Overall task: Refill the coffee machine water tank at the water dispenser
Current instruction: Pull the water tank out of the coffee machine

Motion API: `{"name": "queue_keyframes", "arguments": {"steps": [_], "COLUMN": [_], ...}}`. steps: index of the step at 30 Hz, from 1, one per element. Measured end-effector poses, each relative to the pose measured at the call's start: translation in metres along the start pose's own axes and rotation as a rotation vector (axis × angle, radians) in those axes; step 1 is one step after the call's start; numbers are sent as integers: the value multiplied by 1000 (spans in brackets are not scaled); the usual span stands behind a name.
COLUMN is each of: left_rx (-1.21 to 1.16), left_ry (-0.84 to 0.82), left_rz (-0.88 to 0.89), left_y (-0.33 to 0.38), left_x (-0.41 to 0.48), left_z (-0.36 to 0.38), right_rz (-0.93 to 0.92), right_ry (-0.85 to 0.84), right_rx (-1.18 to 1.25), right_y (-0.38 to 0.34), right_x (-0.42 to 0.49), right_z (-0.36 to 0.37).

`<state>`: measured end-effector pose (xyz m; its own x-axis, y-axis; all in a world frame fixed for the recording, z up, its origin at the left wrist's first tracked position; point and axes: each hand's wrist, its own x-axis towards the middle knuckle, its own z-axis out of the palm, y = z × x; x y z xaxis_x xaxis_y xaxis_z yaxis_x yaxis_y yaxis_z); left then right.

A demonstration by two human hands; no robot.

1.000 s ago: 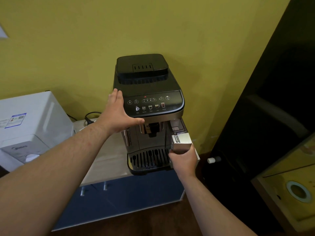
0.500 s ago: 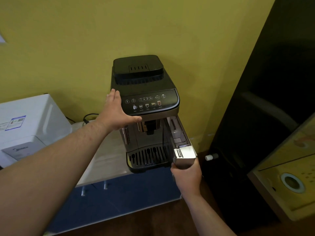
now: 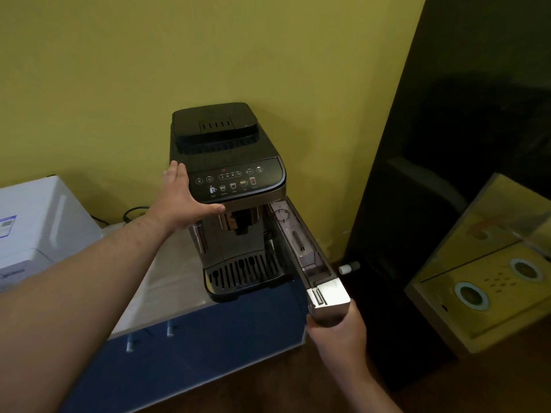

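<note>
The water tank [image 3: 301, 245] sticks far out of the front right of the coffee machine [image 3: 226, 144]. Its clear body is exposed, and its rear end is tucked under the control panel [image 3: 235, 180]. The right hand [image 3: 340, 332] grips the tank's silver front cap [image 3: 329, 296] from below, with the fingers curled round the cap's underside and mostly hidden by it. The long tank runs up and away from those fingers to the machine. The left hand [image 3: 182, 201] rests against the machine's upper left side with straight, relaxed fingers laid flat on the black casing. Its thumb stretches rightward along the lower edge of the control panel and grasps nothing. Just right of that thumb and below it sits the coffee spout [image 3: 238, 222], and further below lies the slotted drip tray [image 3: 244, 272], between the two hands. The machine stands on a pale countertop [image 3: 167, 281] over a blue cabinet [image 3: 208, 338] that passes under the left forearm. A black cable [image 3: 134, 211] loops just left of the left wrist, against the yellow wall [image 3: 268, 55]. The white water dispenser [image 3: 38, 222] is well apart to the left of the left hand. A small white knob [image 3: 347, 268] shows just above the right fingers, on the tall dark cabinet [image 3: 447, 144] to their right.
</note>
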<state>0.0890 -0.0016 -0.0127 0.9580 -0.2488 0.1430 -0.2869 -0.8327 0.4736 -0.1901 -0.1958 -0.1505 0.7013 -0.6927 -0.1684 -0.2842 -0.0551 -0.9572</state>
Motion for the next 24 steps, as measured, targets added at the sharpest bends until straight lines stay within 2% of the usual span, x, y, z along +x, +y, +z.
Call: {"name": "queue_keyframes", "arguments": {"steps": [8, 13, 15, 18, 21, 24], "left_rx": [70, -276, -414, -572, -598, -560], "left_ry": [6, 220, 175, -14, -93, -141], "left_rz": [-14, 46, 82, 55, 56, -28], "left_y": [13, 67, 93, 131, 159, 181], "left_x": [-15, -101, -138, -174, -182, -176], "left_z": [-4, 11, 30, 58, 76, 85], "right_rz": [2, -1, -3, 1, -46, -103], "right_ry": [31, 27, 37, 21, 9, -5], "right_rx": [-56, -79, -110, -139, -162, -186], "right_y": [-17, -22, -20, -18, -19, -20], "right_x": [-19, -23, -23, -23, -22, -21], "right_z": [-52, -79, -87, -97, -108, -116]}}
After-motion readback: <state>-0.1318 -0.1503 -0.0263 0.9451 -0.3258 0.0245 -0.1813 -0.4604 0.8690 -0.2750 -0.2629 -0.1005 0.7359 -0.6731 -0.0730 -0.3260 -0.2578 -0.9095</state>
